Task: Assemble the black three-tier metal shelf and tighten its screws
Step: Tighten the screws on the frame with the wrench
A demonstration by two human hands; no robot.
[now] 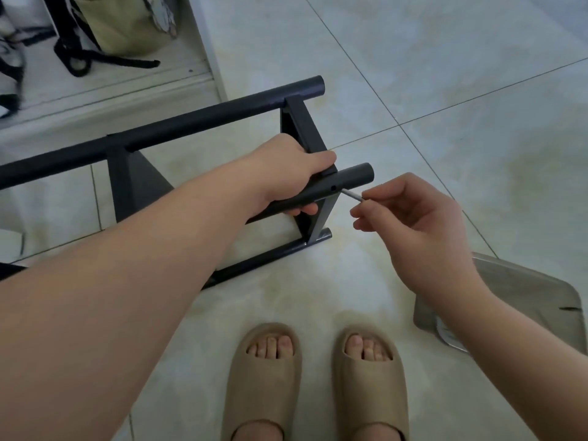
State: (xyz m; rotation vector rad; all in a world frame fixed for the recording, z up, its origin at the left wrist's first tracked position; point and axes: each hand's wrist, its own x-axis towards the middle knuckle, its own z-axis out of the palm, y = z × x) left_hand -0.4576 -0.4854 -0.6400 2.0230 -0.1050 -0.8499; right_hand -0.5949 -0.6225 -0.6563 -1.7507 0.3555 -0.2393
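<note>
Black shelf frame [191, 125] lay sideways on the floor [413, 74], stiff, probably light; left hand [296, 176] grip wrapped its near tube [353, 178], right hand [410, 224] pinched a thin metal rod [353, 195] just beyond that grip.

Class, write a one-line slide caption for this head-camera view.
The left hand grips a black shelf tube while the right hand pinches a thin silver pin near its side hole.
</note>
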